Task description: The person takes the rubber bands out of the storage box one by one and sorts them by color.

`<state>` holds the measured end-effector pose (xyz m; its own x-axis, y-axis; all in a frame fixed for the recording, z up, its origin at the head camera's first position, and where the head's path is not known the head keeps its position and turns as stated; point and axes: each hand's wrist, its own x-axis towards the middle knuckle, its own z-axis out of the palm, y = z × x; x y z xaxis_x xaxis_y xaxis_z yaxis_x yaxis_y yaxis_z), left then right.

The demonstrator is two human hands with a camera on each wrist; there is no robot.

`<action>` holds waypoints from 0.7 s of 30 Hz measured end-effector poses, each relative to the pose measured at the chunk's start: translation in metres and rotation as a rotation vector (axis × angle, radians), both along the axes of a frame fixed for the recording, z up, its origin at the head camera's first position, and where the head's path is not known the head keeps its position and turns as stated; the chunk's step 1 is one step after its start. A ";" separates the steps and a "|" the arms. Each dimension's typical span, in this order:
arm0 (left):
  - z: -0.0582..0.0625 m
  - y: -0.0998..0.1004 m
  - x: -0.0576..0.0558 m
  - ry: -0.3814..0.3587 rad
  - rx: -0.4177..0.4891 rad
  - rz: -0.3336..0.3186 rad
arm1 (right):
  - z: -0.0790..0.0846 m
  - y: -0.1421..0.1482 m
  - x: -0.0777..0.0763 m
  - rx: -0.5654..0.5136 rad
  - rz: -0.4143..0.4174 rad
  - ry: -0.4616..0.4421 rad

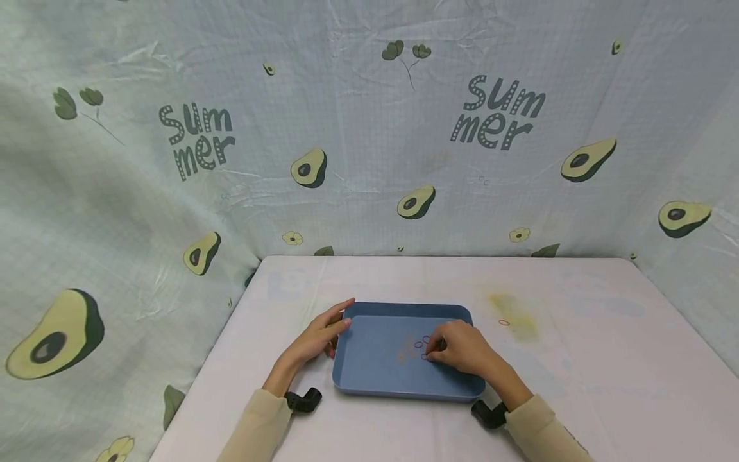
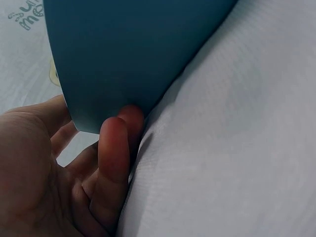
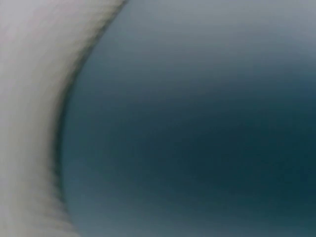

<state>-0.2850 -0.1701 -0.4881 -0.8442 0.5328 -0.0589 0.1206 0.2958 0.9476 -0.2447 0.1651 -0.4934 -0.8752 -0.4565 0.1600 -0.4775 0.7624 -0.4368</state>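
A shallow blue tray (image 1: 375, 359) lies on the table. My left hand (image 1: 315, 335) holds its left side, thumb over the rim and fingers against the outer wall; the left wrist view has the fingertips (image 2: 113, 148) touching that wall. Over the tray's right half, my right hand (image 1: 458, 346) pinches a small purple rubber band (image 1: 424, 357) at the tray floor. Two more purple rubber bands (image 1: 418, 345) and several faint orange rubber bands (image 1: 402, 357) lie beside its fingertips. Only the blurred tray wall (image 3: 173, 148) shows in the right wrist view, without the hand.
A red rubber band (image 1: 504, 323) lies on the pale table (image 1: 589, 359), right of the tray, near a yellowish stain (image 1: 514, 314). Behind and to the left hangs a printed curtain (image 1: 358, 128) with avocados. Black wrist cameras (image 1: 489, 414) sit on both wrists.
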 end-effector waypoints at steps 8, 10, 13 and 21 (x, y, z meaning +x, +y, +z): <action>0.001 0.001 0.002 -0.008 0.001 0.003 | -0.001 0.001 0.001 0.002 0.021 -0.006; 0.000 0.001 0.001 -0.005 0.001 0.003 | -0.002 0.001 0.001 0.007 0.021 -0.001; 0.000 0.002 0.001 -0.003 0.003 0.006 | -0.003 0.001 0.001 0.013 0.025 0.003; 0.000 0.001 0.001 -0.001 -0.007 0.007 | -0.001 0.001 0.002 -0.004 0.034 -0.014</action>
